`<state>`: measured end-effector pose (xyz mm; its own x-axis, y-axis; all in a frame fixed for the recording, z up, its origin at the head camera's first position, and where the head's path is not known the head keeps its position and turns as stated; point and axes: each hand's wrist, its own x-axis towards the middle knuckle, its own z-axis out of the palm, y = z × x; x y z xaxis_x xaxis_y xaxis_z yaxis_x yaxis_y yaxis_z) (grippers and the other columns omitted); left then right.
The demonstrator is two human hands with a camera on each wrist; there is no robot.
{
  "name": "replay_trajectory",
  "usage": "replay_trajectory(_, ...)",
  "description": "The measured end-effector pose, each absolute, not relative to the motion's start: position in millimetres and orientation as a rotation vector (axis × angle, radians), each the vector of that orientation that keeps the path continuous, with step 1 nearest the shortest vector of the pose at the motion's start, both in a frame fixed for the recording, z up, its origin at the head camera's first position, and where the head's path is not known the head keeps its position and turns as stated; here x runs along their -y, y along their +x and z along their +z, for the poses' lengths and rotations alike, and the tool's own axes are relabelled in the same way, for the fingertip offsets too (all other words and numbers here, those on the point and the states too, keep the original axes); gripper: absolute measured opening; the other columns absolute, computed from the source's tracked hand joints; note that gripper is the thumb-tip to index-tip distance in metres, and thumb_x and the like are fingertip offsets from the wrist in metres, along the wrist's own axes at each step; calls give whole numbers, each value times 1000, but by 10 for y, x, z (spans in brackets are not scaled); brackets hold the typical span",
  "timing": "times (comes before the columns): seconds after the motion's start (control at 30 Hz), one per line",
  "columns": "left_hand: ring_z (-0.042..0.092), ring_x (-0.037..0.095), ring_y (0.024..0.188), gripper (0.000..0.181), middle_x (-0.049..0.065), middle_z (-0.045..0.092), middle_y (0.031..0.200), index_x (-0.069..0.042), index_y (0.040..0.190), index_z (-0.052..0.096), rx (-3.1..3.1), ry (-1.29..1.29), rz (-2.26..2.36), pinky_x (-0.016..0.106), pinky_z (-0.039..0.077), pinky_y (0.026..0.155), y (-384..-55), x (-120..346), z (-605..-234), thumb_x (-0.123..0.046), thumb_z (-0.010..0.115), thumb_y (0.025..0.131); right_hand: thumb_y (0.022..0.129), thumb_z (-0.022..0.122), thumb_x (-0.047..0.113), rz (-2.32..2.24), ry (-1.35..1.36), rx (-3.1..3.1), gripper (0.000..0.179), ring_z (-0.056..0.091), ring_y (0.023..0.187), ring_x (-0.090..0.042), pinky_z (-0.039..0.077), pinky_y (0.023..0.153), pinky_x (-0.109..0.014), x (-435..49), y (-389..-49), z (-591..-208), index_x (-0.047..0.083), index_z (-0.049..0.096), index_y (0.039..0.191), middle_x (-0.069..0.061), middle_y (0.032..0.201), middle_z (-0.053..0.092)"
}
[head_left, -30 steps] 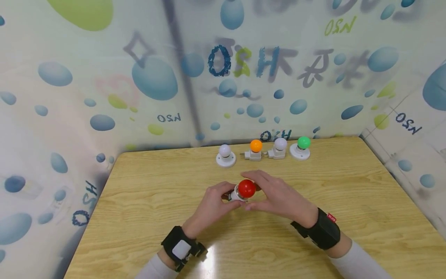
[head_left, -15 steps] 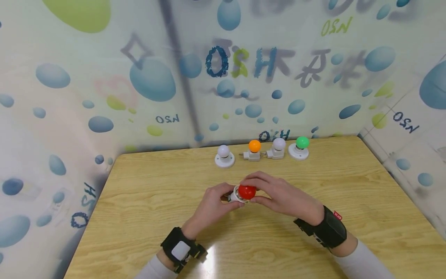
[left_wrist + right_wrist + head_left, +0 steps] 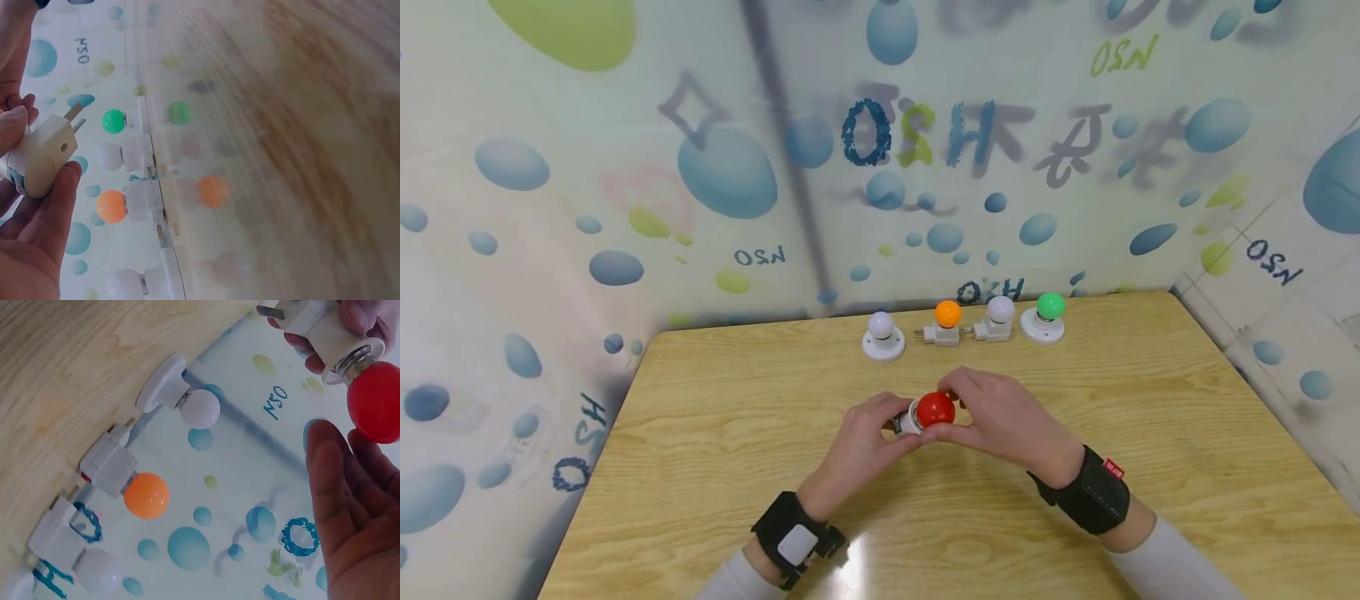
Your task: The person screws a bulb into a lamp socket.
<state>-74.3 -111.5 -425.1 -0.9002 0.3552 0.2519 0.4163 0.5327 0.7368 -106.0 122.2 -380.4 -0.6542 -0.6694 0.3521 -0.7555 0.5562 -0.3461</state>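
A red light bulb [image 3: 936, 409] sits with its metal base at the mouth of a white plug-in lamp socket [image 3: 44, 156]. My left hand [image 3: 861, 442] grips the socket, its thumb and fingers on opposite sides; flat metal prongs stick out of the plug in both wrist views. At the bulb is my right hand [image 3: 1003, 417], thumb at its near side and bent fingers at its far right. In the right wrist view some right fingers [image 3: 328, 462] extend beside the red globe, with a fingertip close against it; the thumb is out of that frame.
Along the table's back edge stand a white bulb on a round base [image 3: 883, 337], an orange bulb [image 3: 948, 314] and a white bulb [image 3: 1000, 310] in plug-in sockets, and a green bulb [image 3: 1050, 306] on a round base. A patterned curtain [image 3: 880, 225] hangs behind the wooden table [image 3: 737, 400].
My right hand came in onto the red bulb, first covering its top, then turned so its fingers are at the far right and its thumb lower left. My left hand stays nearly still.
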Motion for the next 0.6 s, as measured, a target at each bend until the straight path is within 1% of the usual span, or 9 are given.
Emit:
replay_trajectory(0.07, 65, 12, 94, 33, 0, 71, 107, -9, 119, 73, 2689, -661, -1354, 30, 60, 82, -749, 1112, -4260, -19, 84, 90, 84, 79, 56, 770, 1187, 2670, 65, 62, 81, -10, 57, 72, -23, -1228, -1054, -3802, 8, 62, 124, -1, 105, 71)
replay_trajectory(0.13, 65, 11, 94, 34, -1, 71, 108, -9, 120, 73, 2683, -648, -1399, 26, 59, 82, -755, 1112, -4263, -18, 84, 89, 84, 82, 52, 877, 1178, 2739, 73, 65, 89, -11, 59, 77, -25, -1241, -1045, -3786, 8, 57, 136, -5, 120, 70)
replay_trajectory(0.2, 65, 11, 94, 35, -1, 72, 108, -10, 120, 74, 2670, -644, -1436, 24, 58, 82, -760, 1116, -4267, -18, 85, 88, 84, 83, 48, 982, 1188, 2787, 80, 67, 96, -13, 59, 82, -28, -1256, -1039, -3759, 9, 51, 146, -7, 133, 65)
replay_trajectory(0.27, 66, 11, 95, 35, -1, 72, 109, -10, 120, 74, 2657, -650, -1464, 24, 59, 81, -766, 1118, -4266, -17, 85, 88, 85, 83, 47, 1042, 1219, 2811, 84, 67, 102, -14, 59, 87, -30, -1277, -1037, -3733, 12, 46, 152, -7, 142, 60)
replay_trajectory(0.37, 67, 11, 95, 35, 0, 73, 111, -10, 120, 74, 2650, -653, -1482, 24, 59, 81, -769, 1124, -4259, -17, 85, 88, 88, 83, 42, 1057, 1297, 2789, 81, 65, 114, -17, 58, 94, -37, -1318, -1040, -3699, 14, 44, 154, -7, 150, 52)
replay_trajectory(0.47, 67, 11, 97, 36, 1, 73, 113, -10, 120, 73, 2657, -646, -1494, 24, 59, 81, -775, 1128, -4250, -16, 86, 87, 91, 82, 29, 1011, 1395, 2720, 73, 59, 128, -23, 56, 98, -44, -1358, -1052, -3679, 16, 47, 154, -7, 156, 46)
replay_trajectory(0.53, 67, 12, 97, 36, 1, 73, 113, -9, 121, 73, 2668, -637, -1495, 23, 59, 81, -776, 1130, -4242, -15, 85, 87, 93, 80, 19, 965, 1465, 2660, 65, 57, 132, -25, 55, 99, -46, -1370, -1065, -3671, 15, 50, 151, -8, 156, 47)
replay_trajectory(0.6, 67, 12, 97, 36, 1, 73, 112, -9, 121, 73, 2680, -635, -1488, 23, 58, 81, -779, 1129, -4240, -15, 85, 88, 94, 78, 12, 927, 1519, 2614, 59, 59, 130, -25, 56, 98, -44, -1374, -1076, -3667, 15, 54, 148, -8, 154, 50)
